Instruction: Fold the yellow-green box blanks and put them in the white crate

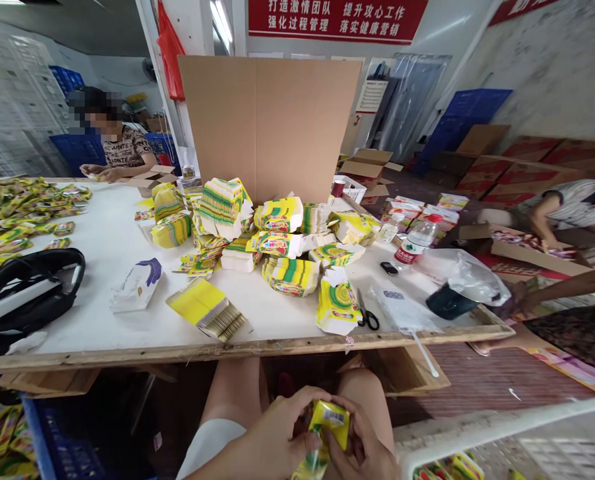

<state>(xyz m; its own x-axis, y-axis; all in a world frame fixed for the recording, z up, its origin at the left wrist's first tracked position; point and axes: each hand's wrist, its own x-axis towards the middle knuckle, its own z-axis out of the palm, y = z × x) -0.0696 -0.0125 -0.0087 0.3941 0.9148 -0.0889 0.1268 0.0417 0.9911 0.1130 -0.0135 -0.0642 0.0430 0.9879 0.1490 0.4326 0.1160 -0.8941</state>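
Observation:
Over my lap, my left hand (280, 430) and my right hand (361, 440) are closed around a small yellow carton (333, 417) with a barcode on its upper face. Below the barcode, a shiny yellow-green packet (311, 462) sticks out between the hands; whether it sits partly inside the carton I cannot tell. Fingers from both sides press on the carton. On the table ahead, flat yellow-and-green carton blanks (290, 275) lie in heaped stacks. A single stack of yellow blanks (207, 308) rests nearer the edge.
Scissors (368, 315), a water bottle (417, 241) and a dark pot (450, 300) stand on the table's right side. Loose packets (22, 207) and a black bag (32, 293) lie left. A white crate (502, 427) is beside me at right. Co-workers sit on both sides.

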